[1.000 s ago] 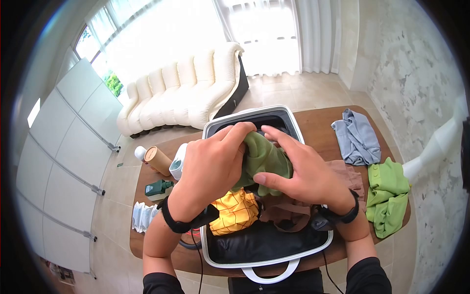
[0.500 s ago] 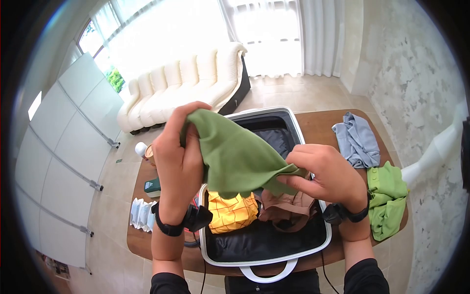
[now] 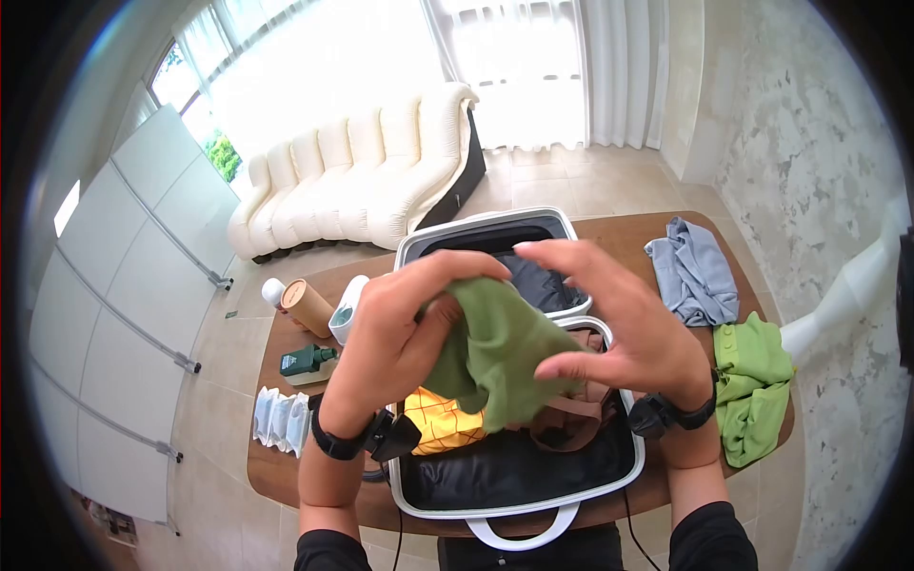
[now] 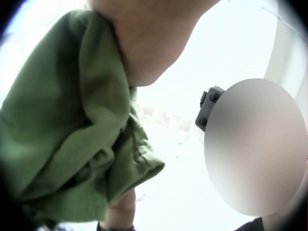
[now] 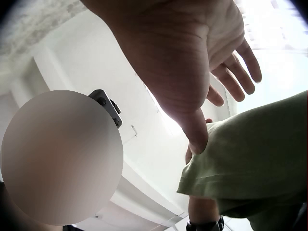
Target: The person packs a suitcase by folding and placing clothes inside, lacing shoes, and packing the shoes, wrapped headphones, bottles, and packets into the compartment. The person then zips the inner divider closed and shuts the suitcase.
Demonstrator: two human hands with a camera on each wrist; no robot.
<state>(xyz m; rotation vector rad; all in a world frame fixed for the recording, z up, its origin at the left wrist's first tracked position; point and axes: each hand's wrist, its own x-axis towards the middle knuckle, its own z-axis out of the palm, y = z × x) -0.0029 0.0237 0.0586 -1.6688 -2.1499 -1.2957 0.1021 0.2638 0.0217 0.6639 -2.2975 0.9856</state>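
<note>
Green cloth (image 3: 500, 357) has swung down and hangs over the suitcase (image 3: 509, 476). Left hand (image 3: 386, 328) grips its top; right hand (image 3: 633, 328), fingers spread, is by its right edge, thumb closest.

Olive-green cloth garment (image 3: 500, 352): lower edge blurred in head view; partly hides yellow, dark-gridded cloth bundle (image 3: 433, 426).

The suitcase (image 3: 514, 485) lies on the desk (image 3: 619, 247). In its near half, one garment (image 3: 438, 426) is on the left, another garment (image 3: 569, 423) on the right; a cloth (image 3: 500, 357) is above them. To the suitcase's left are packets (image 3: 282, 419), then behind them a pump bottle (image 3: 303, 361) and a canister (image 3: 307, 307); to its right, a near bundle (image 3: 755, 390) before a far bundle (image 3: 695, 273). Behind the desk stands a sofa (image 3: 352, 176).
</note>
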